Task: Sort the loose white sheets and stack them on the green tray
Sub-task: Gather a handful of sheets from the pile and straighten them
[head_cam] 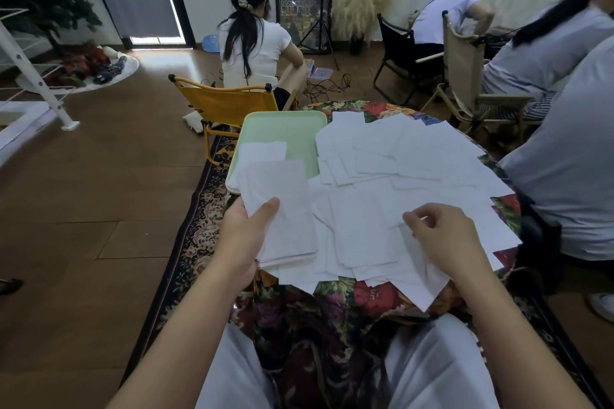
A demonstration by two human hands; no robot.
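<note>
Loose white sheets [408, 173] lie scattered and overlapping across the centre and right of the frame, on a surface under a floral cloth [365, 295]. Left hand [241, 242] grips a small stack of sheets [285, 209], thumb on top, its far end over the near edge of the green tray [285, 128] at upper centre-left; one sheet already lies in the tray. Right hand [442, 236] pinches a sheet edge, fingers curled. Beyond: patterned rug [186, 242], wooden floor, yellow folding chair [222, 103], seated people.
</note>
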